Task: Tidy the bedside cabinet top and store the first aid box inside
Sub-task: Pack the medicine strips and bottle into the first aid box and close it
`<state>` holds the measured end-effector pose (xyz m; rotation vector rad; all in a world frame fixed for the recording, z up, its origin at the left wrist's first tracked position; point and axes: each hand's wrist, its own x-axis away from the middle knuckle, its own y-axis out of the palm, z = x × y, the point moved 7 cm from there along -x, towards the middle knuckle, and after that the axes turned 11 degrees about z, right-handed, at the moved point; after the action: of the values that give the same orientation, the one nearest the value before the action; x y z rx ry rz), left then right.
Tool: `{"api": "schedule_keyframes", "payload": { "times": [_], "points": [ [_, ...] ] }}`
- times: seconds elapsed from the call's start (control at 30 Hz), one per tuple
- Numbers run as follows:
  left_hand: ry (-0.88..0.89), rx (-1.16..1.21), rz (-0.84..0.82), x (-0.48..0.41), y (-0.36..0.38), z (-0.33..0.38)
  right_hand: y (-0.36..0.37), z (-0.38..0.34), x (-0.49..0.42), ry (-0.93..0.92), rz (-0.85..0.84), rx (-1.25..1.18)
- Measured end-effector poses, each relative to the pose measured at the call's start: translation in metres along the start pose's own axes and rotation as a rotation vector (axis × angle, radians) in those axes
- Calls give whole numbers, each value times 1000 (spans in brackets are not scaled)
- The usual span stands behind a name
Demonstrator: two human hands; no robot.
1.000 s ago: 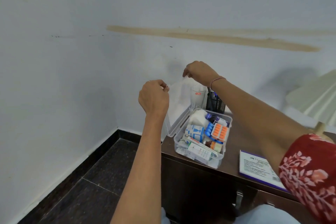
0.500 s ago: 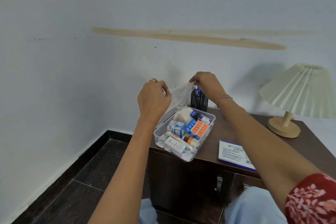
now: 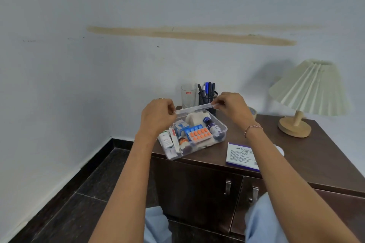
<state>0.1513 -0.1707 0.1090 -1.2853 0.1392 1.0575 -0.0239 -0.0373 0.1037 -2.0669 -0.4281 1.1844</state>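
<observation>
While both hands hold the clear lid (image 3: 194,109) edge-on over the far side of the first aid box (image 3: 199,147), the box sits uncovered on the near left corner of the cabinet (image 3: 316,154) worktop. Left hand (image 3: 158,116) grip: fingers pinched on the lid's left end. Right hand (image 3: 233,108) grip: clamped on its right end. In the box: orange pill strip (image 3: 199,134), bottle, small cartons. Glass (image 3: 188,95) and pen holder (image 3: 206,97) stand just behind it. Booklet (image 3: 241,156) near right, lamp (image 3: 310,89) far right. Cabinet doors closed.
</observation>
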Motion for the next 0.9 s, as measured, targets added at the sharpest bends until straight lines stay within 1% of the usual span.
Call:
{"api": "schedule_keyframes", "payload": {
  "times": [0.17, 0.3, 0.5, 0.73, 0.9],
  "points": [
    [-28, -1, -22, 9, 8, -7, -1, 0, 19, -35, -65, 56],
    [-44, -48, -62, 7, 18, -10, 6, -7, 28, -85, -168, 141],
    [-73, -128, -156, 15, 42, -17, 23, -15, 41, -136, -333, 202],
    [-60, -132, -273, 19, 65, -16, 31, -7, 45, -139, -405, 255],
    [-20, -136, -339, 25, 78, -9, 36, 1, 51, -136, -454, 317]
  ]
}}
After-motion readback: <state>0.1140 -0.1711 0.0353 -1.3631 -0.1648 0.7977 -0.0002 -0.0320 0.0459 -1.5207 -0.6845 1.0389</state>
